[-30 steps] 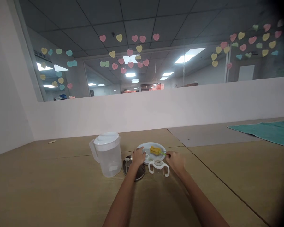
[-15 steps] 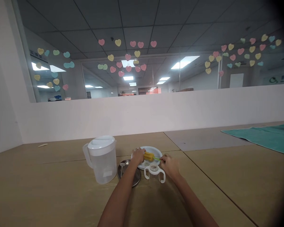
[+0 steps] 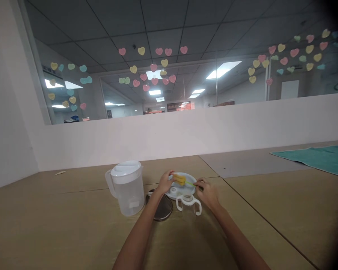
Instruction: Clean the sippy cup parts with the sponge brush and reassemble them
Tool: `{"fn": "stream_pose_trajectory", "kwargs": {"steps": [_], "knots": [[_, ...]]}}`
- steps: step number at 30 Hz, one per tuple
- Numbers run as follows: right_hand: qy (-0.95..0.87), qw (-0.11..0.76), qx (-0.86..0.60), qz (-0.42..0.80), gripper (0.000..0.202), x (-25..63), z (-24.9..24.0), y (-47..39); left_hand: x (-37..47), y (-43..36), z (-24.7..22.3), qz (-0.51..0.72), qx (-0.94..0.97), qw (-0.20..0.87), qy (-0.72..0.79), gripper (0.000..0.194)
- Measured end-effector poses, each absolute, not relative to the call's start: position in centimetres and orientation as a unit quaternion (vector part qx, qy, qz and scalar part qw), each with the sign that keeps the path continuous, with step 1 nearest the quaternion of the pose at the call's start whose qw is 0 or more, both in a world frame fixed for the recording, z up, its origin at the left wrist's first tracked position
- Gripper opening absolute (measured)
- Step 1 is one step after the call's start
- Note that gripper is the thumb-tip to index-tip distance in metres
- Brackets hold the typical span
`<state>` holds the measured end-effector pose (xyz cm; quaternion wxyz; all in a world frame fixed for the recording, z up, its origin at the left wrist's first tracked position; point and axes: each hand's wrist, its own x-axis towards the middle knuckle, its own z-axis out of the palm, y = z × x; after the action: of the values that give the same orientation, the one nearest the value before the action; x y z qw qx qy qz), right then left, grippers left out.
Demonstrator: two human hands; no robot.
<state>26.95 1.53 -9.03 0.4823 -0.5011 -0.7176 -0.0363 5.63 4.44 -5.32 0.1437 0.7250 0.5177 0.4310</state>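
Note:
A bottle brush with a yellow sponge head [image 3: 179, 179] and a thin green handle is held level over a white plate [image 3: 192, 177]. My left hand [image 3: 165, 183] has its fingers closed at the far left end of the sponge. My right hand [image 3: 208, 192] pinches the end of the green handle. Just in front of the plate stands a clear cup with a white two-handled collar [image 3: 188, 199]. A small white ring-shaped part [image 3: 173, 191] lies on the plate. Partly behind my left forearm is a round dark metal tray [image 3: 163, 210].
Left of the tray stands a clear plastic pitcher [image 3: 131, 195] with a white lid. A teal cloth [image 3: 321, 157] lies at the right rear. A small flat piece [image 3: 60, 173] rests at the left rear. A white wall [image 3: 169, 137] with a window above it closes off the back.
The view has shifted a little, moving the table things slightly rightward in it. Both hands stay at the brush. The other hand at the far right edge has gone from view.

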Motion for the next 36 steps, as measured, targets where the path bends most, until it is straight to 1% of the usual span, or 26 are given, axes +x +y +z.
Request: {"fn": "stream_pose_trajectory", "kwargs": {"steps": [4,8,10,13,15,18,20,22,24,26,29,34,36], "knots": [[-0.715,0.539,-0.439,-0.074,0.028,27.1,-9.4,1.2,5.7,3.0,-5.6,0.516,0.698,0.180,0.463,0.034],[-0.723,0.577,-0.362,-0.115,0.029,27.3,-9.6,1.0,5.6,1.3,-6.1,0.597,0.628,0.260,0.425,0.044],[-0.728,0.582,-0.336,-0.138,0.030,27.5,-9.8,1.0,5.8,0.5,-6.2,0.605,0.605,0.281,0.434,0.047],[-0.739,0.569,-0.316,-0.173,0.031,27.7,-10.1,1.2,6.2,-0.4,-6.5,0.590,0.617,0.235,0.465,0.045],[-0.744,0.555,-0.319,-0.192,0.031,27.7,-10.2,1.2,6.2,-0.8,-6.8,0.605,0.603,0.189,0.484,0.044],[-0.738,0.532,-0.369,-0.191,0.032,27.4,-10.2,1.1,5.3,-1.4,-7.3,0.642,0.543,0.079,0.535,0.043],[-0.705,0.527,-0.449,-0.155,0.032,27.2,-9.9,1.0,4.4,-2.1,-7.7,0.639,0.524,-0.015,0.564,0.043],[-0.648,0.527,-0.543,-0.088,0.033,27.3,-9.5,0.9,3.5,-2.6,-8.1,0.610,0.531,-0.082,0.582,0.043],[-0.598,0.512,-0.617,0.001,0.034,27.4,-9.1,1.0,2.8,-2.9,-8.6,0.570,0.546,-0.106,0.605,0.045],[-0.573,0.483,-0.655,0.094,0.037,27.6,-9.0,1.4,2.4,-2.9,-9.2,0.525,0.561,-0.101,0.632,0.048],[-0.567,0.461,-0.651,0.205,0.046,27.5,-9.7,2.4,2.1,-2.4,-10.2,0.461,0.591,-0.084,0.657,0.048],[-0.536,0.523,-0.582,0.317,0.048,26.4,-11.7,3.8,2.0,-2.0,-11.0,0.390,0.608,-0.071,0.687,0.045],[-0.513,0.545,-0.566,0.347,0.049,25.9,-12.0,4.0,1.9,-2.0,-11.1,0.374,0.612,-0.063,0.694,0.041]]}}
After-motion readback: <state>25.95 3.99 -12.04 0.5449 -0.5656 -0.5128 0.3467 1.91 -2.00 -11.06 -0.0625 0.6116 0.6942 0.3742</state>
